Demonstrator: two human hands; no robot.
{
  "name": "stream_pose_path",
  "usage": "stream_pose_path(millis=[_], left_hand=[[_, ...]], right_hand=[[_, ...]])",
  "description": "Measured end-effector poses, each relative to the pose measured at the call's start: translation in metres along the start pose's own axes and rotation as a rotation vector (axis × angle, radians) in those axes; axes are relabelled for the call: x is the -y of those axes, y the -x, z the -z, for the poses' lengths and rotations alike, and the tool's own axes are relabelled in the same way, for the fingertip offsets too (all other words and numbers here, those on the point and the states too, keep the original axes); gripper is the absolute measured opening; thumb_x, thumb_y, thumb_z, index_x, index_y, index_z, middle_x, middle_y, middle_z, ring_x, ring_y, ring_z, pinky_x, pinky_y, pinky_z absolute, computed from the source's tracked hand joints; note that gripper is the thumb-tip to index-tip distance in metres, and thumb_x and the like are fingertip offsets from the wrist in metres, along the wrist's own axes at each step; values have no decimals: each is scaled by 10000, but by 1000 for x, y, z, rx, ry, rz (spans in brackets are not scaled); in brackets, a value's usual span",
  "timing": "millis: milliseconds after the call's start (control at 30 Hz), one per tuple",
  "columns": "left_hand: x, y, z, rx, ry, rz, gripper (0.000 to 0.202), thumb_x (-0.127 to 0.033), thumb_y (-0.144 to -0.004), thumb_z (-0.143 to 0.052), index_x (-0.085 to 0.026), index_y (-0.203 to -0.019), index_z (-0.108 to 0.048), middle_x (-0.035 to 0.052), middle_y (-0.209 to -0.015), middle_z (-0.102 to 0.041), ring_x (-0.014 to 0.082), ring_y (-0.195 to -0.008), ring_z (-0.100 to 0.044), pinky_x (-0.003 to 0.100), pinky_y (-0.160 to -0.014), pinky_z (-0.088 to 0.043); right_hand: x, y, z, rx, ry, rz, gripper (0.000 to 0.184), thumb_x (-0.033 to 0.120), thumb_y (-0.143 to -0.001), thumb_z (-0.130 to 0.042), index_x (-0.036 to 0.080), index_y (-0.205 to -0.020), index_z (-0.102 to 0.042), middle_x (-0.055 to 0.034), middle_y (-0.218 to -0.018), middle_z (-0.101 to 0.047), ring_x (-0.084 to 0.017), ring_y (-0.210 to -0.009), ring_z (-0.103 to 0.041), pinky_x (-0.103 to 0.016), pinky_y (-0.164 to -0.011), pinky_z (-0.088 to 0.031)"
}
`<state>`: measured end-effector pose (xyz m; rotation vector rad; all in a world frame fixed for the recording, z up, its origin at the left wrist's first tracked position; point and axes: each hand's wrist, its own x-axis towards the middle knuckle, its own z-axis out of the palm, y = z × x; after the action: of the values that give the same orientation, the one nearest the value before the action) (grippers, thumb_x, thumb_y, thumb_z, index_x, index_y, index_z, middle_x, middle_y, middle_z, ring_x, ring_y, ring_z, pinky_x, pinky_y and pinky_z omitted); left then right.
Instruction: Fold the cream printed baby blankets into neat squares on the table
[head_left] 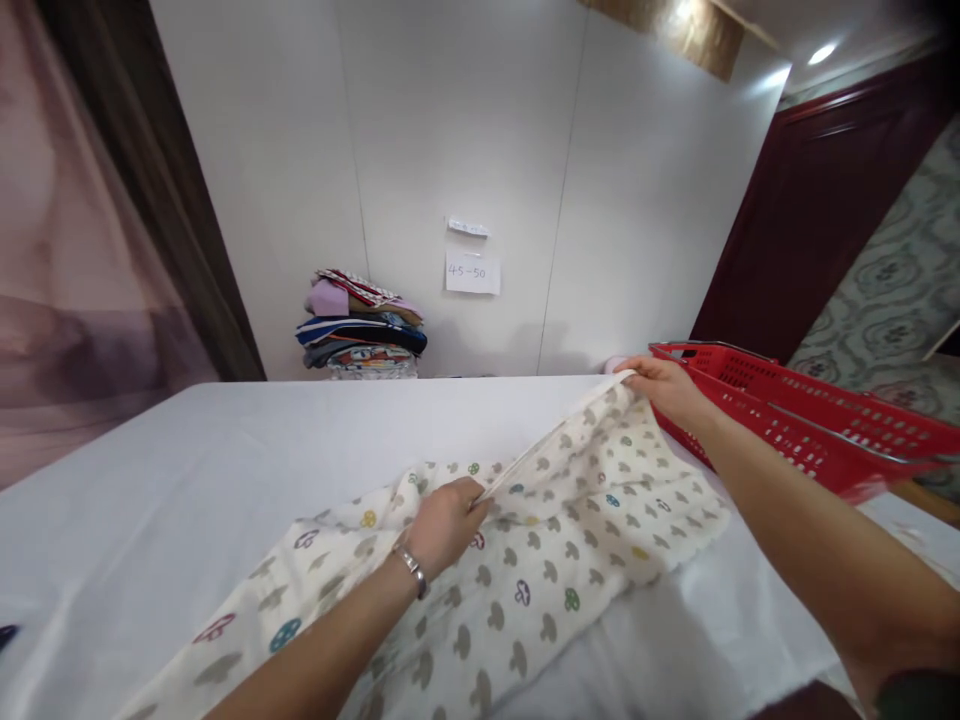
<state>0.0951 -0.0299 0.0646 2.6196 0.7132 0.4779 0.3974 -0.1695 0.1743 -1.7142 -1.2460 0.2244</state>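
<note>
A cream cloth printed with small mushrooms [540, 560] lies spread over the white table [225, 460]. My left hand [442, 522], with a metal bracelet at the wrist, pinches the cloth's upper edge near its middle. My right hand [664, 385] is closed on the same edge at the far corner, lifted a little above the table. The edge is stretched taut between the two hands.
A red plastic basket [795, 420] stands on the table's right side, just behind my right hand. A pile of folded clothes [364, 325] sits at the back against the white wall, under a paper note [472, 272]. A dark curtain hangs at left.
</note>
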Motion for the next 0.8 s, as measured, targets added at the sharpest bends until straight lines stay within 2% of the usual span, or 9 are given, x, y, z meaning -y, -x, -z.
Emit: stream_pose_path(millis=[133,233,367,433,500,633,733,800], left_hand=[[-1,3,8,-9,-51,32,195,-249,-796,-436,-185,-682,-581,16,-762,-606,130,-714,-546,222,-625,-346],[-1,8,13,12,-49,41,213,-273,-802,-436,-186,-683,-591,19,-771,-616,133,-713,-550,220,-616,-352],[2,9,21,6,-29,45,182,-238,-775,-458,-195,-730,-628,20,-814,-639,139,-756,-562,217,-645,-364],[5,5,25,3,-5,69,191,-241,-770,-460,-201,-744,-645,20,-819,-648,144,-774,-565,216,-660,-370],[10,-1,29,13,34,87,209,-268,-771,-458,-207,-752,-657,19,-815,-652,147,-770,-567,215,-659,-374],[21,-14,32,38,111,112,234,-327,-755,-474,-200,-754,-671,12,-792,-658,145,-717,-568,209,-612,-372],[30,-30,34,68,148,133,267,-377,-737,-498,-180,-719,-677,3,-699,-647,134,-616,-545,215,-555,-363],[37,-50,42,78,155,141,285,-402,-722,-521,-166,-697,-679,-3,-608,-617,123,-546,-514,223,-523,-355]], right_hand=[[0,15,4,123,-48,-125,251,402,-643,-629,174,-745,-598,22,-622,-553,-109,-558,-480,-227,-526,-370],[-4,27,11,150,-145,-159,263,400,-666,-641,182,-805,-596,26,-669,-569,-104,-594,-497,-218,-558,-381],[-8,40,20,356,-253,-300,302,408,-663,-675,166,-830,-604,-1,-719,-601,-112,-605,-520,-223,-563,-396],[-9,43,20,418,-314,-363,302,400,-658,-690,160,-822,-608,-7,-719,-606,-110,-595,-524,-220,-551,-398],[-11,43,17,408,-392,-412,293,389,-652,-702,162,-810,-605,-3,-696,-602,-105,-576,-526,-214,-533,-400],[-17,31,4,301,-530,-453,256,356,-651,-714,182,-793,-589,0,-679,-604,-110,-573,-548,-211,-525,-425],[-23,7,-9,217,-585,-484,233,324,-646,-721,189,-773,-579,-4,-665,-613,-120,-562,-559,-229,-535,-445],[-24,-20,-16,157,-592,-501,191,299,-676,-696,175,-740,-566,-13,-628,-604,-124,-536,-553,-249,-535,-438]])
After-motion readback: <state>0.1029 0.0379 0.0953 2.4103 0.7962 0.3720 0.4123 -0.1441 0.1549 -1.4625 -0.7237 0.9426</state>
